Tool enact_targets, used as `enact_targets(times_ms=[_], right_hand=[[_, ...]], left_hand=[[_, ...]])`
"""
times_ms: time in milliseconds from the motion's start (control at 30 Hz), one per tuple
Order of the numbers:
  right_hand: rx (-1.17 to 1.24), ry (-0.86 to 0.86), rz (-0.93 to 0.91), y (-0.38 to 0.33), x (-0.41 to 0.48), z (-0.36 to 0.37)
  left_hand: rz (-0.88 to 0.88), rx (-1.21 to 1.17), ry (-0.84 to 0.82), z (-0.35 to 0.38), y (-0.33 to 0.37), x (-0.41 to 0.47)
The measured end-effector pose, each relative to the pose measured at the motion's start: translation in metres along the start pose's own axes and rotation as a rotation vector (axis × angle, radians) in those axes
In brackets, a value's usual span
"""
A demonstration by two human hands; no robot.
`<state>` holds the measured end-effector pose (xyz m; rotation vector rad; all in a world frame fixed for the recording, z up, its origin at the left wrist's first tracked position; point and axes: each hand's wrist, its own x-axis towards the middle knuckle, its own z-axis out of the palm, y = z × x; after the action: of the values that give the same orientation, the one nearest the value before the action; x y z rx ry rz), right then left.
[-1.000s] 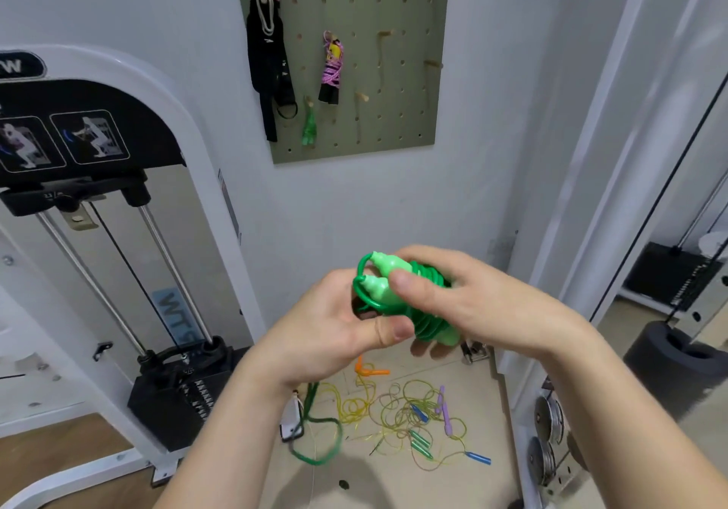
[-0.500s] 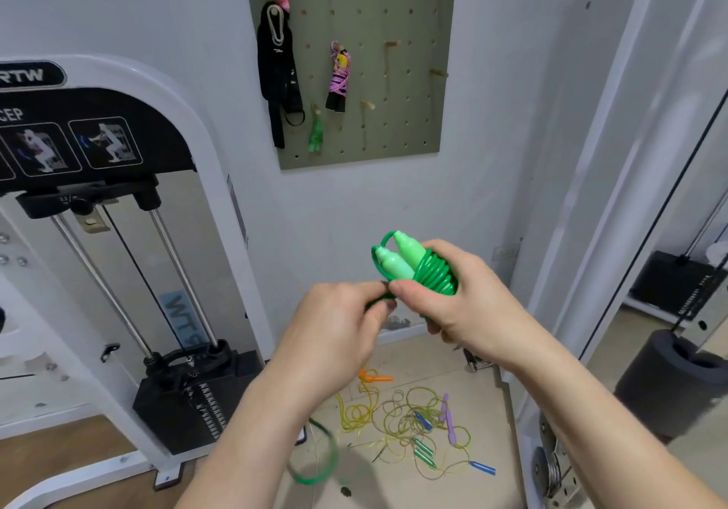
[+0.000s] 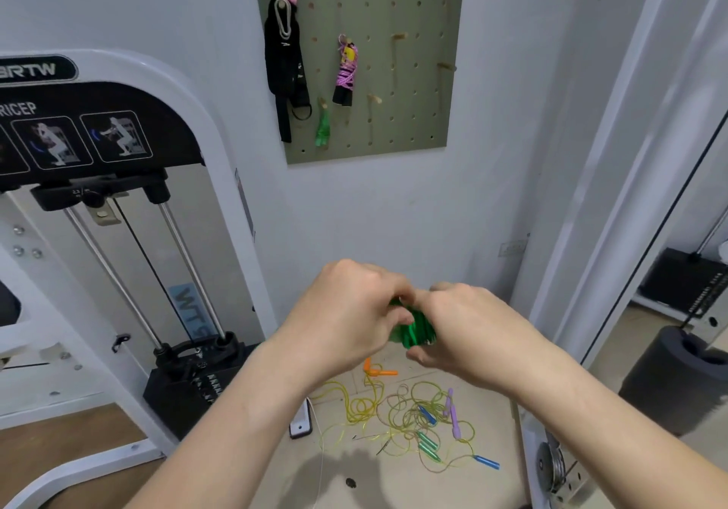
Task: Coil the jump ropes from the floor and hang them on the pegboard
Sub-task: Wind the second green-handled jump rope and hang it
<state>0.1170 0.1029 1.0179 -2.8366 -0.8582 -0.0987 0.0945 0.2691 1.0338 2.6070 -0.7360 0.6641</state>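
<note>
Green jump rope [image 3: 414,328], where is it?

— It is a tight bundle in the air between the two hands, in front of the white wall and lower than the pegboard [image 3: 417,114].

And the hands, how do they hold it?

— The left hand [image 3: 346,311] has its fingers curled on the left and top side of the bundle. The right hand [image 3: 468,323] is curled round the right side, with fingers under it. Both hands grip it, and most of the rope is hidden by them.

What lies on the floor [image 3: 496,402]?

— A tangle of thin yellow ropes [image 3: 394,410] with orange, blue, purple and green handles, just below the hands.

What hangs on the pegboard?

— A black strap [image 3: 284,63], a pink rope bundle [image 3: 347,73] and a small green bundle [image 3: 323,128], each apart from the others. A weight machine [image 3: 220,177] stands at the left.
</note>
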Motion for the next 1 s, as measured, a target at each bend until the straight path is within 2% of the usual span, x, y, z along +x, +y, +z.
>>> enact_targets(times_ms=[167,267,333,433,633,667,733,867,1000], right_hand=[[0.236,0.044,-0.004,-0.001,-0.007,-0.011],[0.235,0.234,0.006,-0.007,-0.011,-0.014],[0.275,0.326,-0.006,-0.011,-0.013,-0.017],[0.489,0.406,0.004,-0.009,-0.010,-0.022],[1.131,0.377,0.074,0.005,-0.001,-0.030],[1.198,0.362,0.086,0.006,0.002,-0.030],[1.265,0.340,0.098,0.007,0.005,-0.025],[1.229,0.346,0.156,0.015,0.011,-0.017],[0.945,0.341,0.186,0.024,0.019,-0.003]], left_hand=[[-0.338,-0.538,0.092,-0.004,-0.001,0.015],[-0.432,-0.789,0.055,-0.005,-0.009,0.024],[-0.470,-1.048,0.057,-0.002,-0.011,0.026],[-0.564,-1.308,0.146,0.010,-0.004,0.031],[-0.563,-1.151,0.107,0.037,0.000,0.016],[-0.551,-1.093,0.101,0.040,-0.002,0.012],[-0.478,-0.829,0.102,0.044,-0.008,0.006],[-0.263,-0.275,0.069,0.043,-0.015,-0.008],[-0.253,-0.198,-0.024,0.035,-0.020,-0.017]])
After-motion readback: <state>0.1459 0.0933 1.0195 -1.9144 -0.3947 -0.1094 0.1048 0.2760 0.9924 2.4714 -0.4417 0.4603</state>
